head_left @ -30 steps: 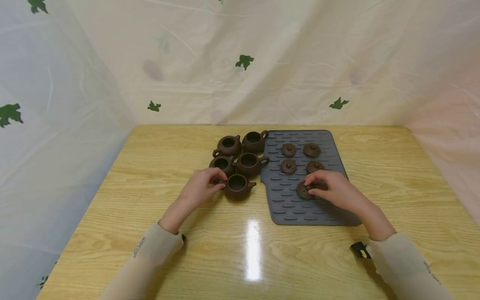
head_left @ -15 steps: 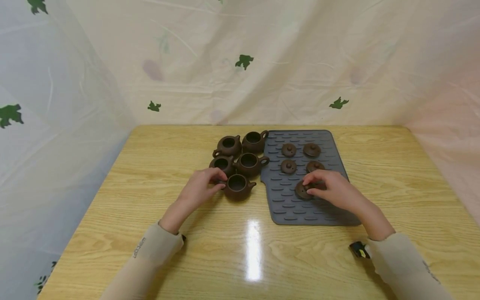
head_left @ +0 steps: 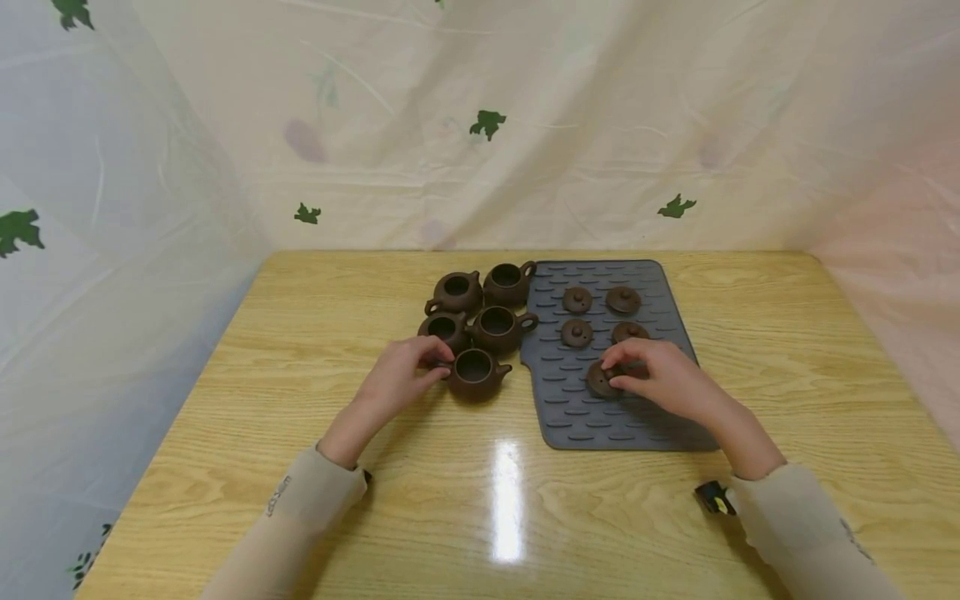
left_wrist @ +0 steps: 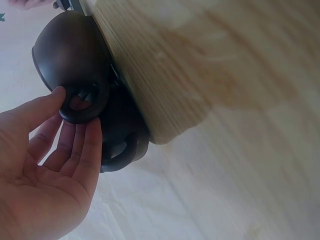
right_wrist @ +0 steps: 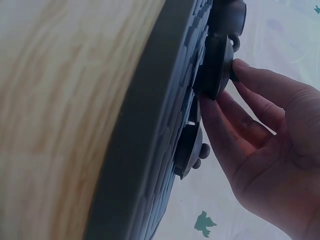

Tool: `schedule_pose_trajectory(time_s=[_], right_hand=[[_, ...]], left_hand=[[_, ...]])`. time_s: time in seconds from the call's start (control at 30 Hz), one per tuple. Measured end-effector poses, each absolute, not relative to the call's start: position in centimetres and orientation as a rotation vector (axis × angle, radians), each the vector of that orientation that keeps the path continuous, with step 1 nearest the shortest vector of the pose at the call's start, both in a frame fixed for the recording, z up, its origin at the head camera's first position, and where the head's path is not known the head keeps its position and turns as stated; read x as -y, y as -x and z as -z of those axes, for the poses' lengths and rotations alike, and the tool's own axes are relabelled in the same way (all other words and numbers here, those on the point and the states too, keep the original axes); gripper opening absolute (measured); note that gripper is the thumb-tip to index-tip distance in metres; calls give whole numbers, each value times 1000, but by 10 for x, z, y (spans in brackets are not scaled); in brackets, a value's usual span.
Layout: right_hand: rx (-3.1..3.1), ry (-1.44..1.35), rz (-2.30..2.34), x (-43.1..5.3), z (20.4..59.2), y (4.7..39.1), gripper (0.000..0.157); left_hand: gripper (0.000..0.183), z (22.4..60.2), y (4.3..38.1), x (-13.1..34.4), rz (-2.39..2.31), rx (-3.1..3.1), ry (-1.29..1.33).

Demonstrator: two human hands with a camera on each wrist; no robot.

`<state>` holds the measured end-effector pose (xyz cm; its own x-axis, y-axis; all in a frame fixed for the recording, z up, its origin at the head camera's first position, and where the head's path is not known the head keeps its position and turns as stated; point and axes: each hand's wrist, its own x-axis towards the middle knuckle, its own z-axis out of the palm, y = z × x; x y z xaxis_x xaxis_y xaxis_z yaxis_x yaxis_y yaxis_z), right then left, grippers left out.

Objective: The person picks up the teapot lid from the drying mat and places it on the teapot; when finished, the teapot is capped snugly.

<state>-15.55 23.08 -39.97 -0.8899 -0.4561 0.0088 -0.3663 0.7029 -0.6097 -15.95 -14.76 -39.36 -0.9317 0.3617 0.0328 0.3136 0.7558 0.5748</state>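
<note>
My left hand (head_left: 401,373) pinches the looped handle of the nearest brown clay teapot (head_left: 474,379), whose spout points right and whose top is uncovered. In the left wrist view, the thumb lies on one side of the handle (left_wrist: 80,115) and the fingers on the other. Over the grey mat (head_left: 570,425), my right hand (head_left: 671,379) pinches a round brown teapot lid (head_left: 597,381) by its knob. In the right wrist view this lid (right_wrist: 220,70) stands close at the mat's ridged surface, thumb and fingertips around it.
Several more lidless teapots (head_left: 498,329) cluster behind the held one, one handle overlapping the mat's left edge. Several other lids (head_left: 577,333) lie knob-up on the mat behind my right hand. A patterned curtain (head_left: 480,183) hangs behind the wooden table (head_left: 337,292).
My right hand has shifted slightly left with the lid, low over the mat. My left hand and the teapot have stayed in place.
</note>
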Motion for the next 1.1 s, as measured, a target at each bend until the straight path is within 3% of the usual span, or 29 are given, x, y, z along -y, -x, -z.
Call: schedule_pose_trajectory(time_s=[1.1], right_hand=[[-2737,713,965,-215,398,159,17]], left_hand=[[15,395,161,147,-887,-2873,-539]])
